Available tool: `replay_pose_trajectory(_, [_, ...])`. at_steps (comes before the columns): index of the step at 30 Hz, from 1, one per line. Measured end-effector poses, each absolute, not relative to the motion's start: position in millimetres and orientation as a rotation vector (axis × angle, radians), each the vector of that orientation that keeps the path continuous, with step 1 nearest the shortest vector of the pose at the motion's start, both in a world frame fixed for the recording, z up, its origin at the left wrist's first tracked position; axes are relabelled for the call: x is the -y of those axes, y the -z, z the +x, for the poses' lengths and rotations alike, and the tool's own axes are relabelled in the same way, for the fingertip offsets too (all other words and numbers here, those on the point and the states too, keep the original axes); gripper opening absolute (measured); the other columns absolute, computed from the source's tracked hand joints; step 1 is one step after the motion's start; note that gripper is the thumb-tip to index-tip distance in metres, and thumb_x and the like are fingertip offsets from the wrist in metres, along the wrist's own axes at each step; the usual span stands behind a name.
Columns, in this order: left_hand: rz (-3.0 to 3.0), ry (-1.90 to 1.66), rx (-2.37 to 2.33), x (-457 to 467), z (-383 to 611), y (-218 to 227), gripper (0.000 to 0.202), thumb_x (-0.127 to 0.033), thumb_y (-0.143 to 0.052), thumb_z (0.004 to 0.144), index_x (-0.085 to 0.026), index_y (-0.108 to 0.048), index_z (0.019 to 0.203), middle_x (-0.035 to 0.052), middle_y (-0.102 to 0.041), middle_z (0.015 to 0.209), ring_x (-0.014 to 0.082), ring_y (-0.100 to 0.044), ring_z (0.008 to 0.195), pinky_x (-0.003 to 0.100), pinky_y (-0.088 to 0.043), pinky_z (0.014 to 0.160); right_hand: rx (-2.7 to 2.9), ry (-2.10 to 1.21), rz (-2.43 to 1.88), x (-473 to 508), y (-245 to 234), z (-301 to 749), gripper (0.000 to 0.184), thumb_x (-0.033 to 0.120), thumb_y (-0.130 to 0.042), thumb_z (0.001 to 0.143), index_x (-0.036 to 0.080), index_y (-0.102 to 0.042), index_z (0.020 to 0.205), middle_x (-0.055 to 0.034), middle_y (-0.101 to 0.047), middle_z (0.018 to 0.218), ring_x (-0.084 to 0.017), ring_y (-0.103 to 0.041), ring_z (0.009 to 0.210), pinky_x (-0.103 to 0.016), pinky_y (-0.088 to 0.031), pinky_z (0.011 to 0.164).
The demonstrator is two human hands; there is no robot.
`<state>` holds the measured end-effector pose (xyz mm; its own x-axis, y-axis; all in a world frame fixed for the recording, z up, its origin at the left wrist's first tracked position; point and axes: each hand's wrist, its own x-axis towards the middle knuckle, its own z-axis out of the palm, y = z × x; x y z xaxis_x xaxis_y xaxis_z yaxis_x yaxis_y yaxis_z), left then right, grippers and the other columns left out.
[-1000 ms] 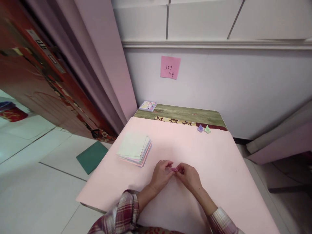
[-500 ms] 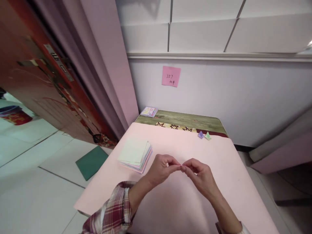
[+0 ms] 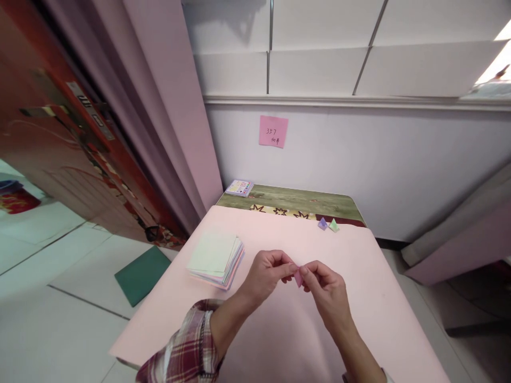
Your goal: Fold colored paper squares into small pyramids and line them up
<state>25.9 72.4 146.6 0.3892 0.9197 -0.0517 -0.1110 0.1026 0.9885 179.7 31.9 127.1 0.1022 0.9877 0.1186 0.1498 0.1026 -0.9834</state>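
Small folded pink paper piece [image 3: 298, 277], held between the fingertips of both hands above the near middle part of a pink table cover [image 3: 385, 303], its lower point hanging free. The left hand [image 3: 263, 275] pinches its left upper edge between thumb and forefinger; the right hand [image 3: 329, 291] pinches the opposite edge likewise, the remaining fingers of both loosely curled. The step in hand appears to be shaping or creasing at the fingertips; how far the folding has gone cannot be told, the fingers covering much of the piece. The next move would seem to call for a light, even pinch on both edges, so that the thin paper neither slips nor crumples. Left of the hands lies a stack of paper sheets [image 3: 212, 254], pale green uppermost. At the cover's far edge sit a purple folded piece [image 3: 322, 224] and, just beside it to the right, a green folded piece [image 3: 334, 226]. Beyond, a flat pack [image 3: 240, 187] rests at the left corner of the wooden tabletop [image 3: 293, 196].
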Motion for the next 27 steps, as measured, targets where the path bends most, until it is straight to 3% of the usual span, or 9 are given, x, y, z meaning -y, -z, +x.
replay_pose_trajectory(6, [1.271,-0.909,-0.921,-72,29,-146,0.023,-0.034,-0.069,0.076,-0.012,-0.065,0.073,0.0026,-0.063,0.065,0.0111,-0.053,0.057,0.024,-0.043,0.057,1.115,-1.230,-1.208,-34,-132,183,0.031,0.047,-0.065,0.080,0.017,-0.064,0.071,-0.0036,-0.065,0.065,-0.013,-0.054,0.058,-0.024,-0.047,0.055])
replay_pose_trajectory(11, [1.232,-1.128,-0.951,-64,35,-146,0.019,-0.031,-0.069,0.078,-0.015,-0.060,0.076,-0.0014,-0.057,0.068,0.0095,-0.050,0.062,0.022,-0.041,0.060,0.810,-1.129,-1.212,-33,-124,183,0.030,0.046,-0.072,0.075,0.017,-0.068,0.078,-0.0024,-0.065,0.068,-0.013,-0.057,0.060,-0.024,-0.050,0.059])
replay_pose_trajectory(21, [1.266,-1.097,-0.944,-53,43,-147,0.024,-0.031,-0.074,0.074,-0.014,-0.057,0.075,-0.0017,-0.054,0.070,0.0090,-0.048,0.064,0.021,-0.040,0.060,0.778,-1.134,-1.180,-25,-127,175,0.032,0.045,-0.073,0.075,0.017,-0.070,0.090,-0.0055,-0.069,0.079,-0.015,-0.062,0.067,-0.029,-0.054,0.065])
replay_pose_trajectory(27, [1.417,-1.171,-1.085,-50,44,-152,0.019,-0.029,-0.071,0.076,-0.016,-0.063,0.088,0.0007,-0.061,0.078,0.0099,-0.053,0.067,0.021,-0.045,0.061,0.847,-1.072,-1.190,-24,-131,174,0.030,0.043,-0.073,0.075,0.017,-0.070,0.088,-0.0052,-0.070,0.079,-0.015,-0.062,0.067,-0.028,-0.054,0.064])
